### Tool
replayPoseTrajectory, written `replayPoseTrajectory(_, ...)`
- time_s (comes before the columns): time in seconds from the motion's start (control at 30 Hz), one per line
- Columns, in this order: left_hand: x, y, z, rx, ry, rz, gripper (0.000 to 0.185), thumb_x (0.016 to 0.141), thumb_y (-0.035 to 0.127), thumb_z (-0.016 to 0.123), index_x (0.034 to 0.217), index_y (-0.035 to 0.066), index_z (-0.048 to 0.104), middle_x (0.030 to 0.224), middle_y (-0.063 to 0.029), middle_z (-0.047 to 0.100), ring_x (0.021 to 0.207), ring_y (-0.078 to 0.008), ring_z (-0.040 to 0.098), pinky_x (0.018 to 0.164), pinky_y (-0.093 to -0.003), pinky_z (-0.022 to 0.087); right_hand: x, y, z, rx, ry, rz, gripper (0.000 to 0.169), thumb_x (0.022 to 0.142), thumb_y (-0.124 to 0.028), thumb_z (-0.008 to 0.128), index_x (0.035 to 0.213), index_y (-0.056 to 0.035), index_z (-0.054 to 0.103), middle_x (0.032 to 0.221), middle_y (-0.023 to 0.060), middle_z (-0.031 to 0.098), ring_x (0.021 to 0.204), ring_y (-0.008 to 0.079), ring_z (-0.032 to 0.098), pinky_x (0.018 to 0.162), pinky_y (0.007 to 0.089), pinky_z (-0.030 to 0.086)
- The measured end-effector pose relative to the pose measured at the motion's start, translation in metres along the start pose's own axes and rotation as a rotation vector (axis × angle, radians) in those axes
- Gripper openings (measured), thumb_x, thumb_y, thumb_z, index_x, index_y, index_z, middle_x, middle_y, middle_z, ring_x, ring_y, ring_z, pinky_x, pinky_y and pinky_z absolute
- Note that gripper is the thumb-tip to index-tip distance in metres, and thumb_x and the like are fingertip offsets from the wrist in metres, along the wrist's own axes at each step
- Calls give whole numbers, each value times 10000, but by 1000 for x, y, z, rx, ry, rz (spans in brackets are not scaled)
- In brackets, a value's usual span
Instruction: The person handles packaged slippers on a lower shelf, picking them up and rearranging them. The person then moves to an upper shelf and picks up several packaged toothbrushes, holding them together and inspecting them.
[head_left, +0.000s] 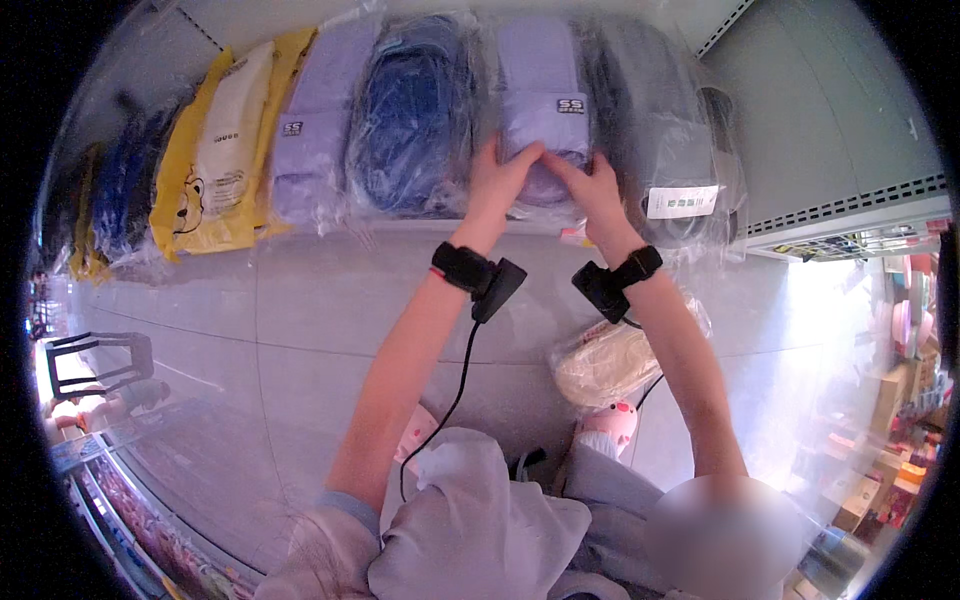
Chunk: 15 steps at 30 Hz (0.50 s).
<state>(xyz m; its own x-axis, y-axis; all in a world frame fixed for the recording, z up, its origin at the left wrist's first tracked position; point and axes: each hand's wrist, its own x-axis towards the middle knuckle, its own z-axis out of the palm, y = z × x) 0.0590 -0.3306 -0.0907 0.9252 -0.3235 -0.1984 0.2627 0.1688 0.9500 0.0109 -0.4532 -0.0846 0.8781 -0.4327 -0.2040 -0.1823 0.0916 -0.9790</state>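
On a shelf in front of me, my left hand (501, 180) and my right hand (596, 187) rest at the two sides of a lilac slipper pack (546, 120) in clear plastic. Their thumbs nearly meet over its near end; some fingertips are hidden at the pack's sides. Left of it lie dark blue slippers (412, 127) in clear wrap, then another lilac pack (315, 142). Grey slippers (679, 150) in plastic with a white tag are to the right. Black straps with small devices and cables sit on both wrists.
Yellow-and-white packs (217, 150) and dark blue packs (127, 187) fill the shelf's left. A beige slipper pack (607, 367) lies on the floor near my pink shoe (615, 424). Perforated shelf edging (847, 210) runs at right; a black-framed stool (97, 364) stands far left.
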Motion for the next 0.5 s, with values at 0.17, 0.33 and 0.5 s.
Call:
replayPoseTrajectory(0.17,-6,5,-23,172,168,111,528,734,256,639,1122,-58,468,1063,-154,549,959,-223,525,826,-318,410,6,10,26,-148,-51,-90,644,663,-298,725,1132,59,464,1042,186,584,960,250,575,810,324,453)
replayPoseTrajectory(0.33,-23,16,-24,267,175,184,514,758,170,620,1178,-57,429,1121,-176,523,1029,-248,499,887,-325,379,2,-3,26,-247,-80,-40,693,670,-293,706,1151,115,418,1089,251,541,1018,309,545,855,349,434)
replayPoseTrajectory(0.5,-90,29,-6,779,174,786,570,749,130,620,1228,-58,377,1189,-248,458,1131,-344,439,961,-375,335,-69,-43,5,-864,-157,-683,787,764,-224,628,1302,125,172,1335,306,249,1280,332,253,1040,372,226)
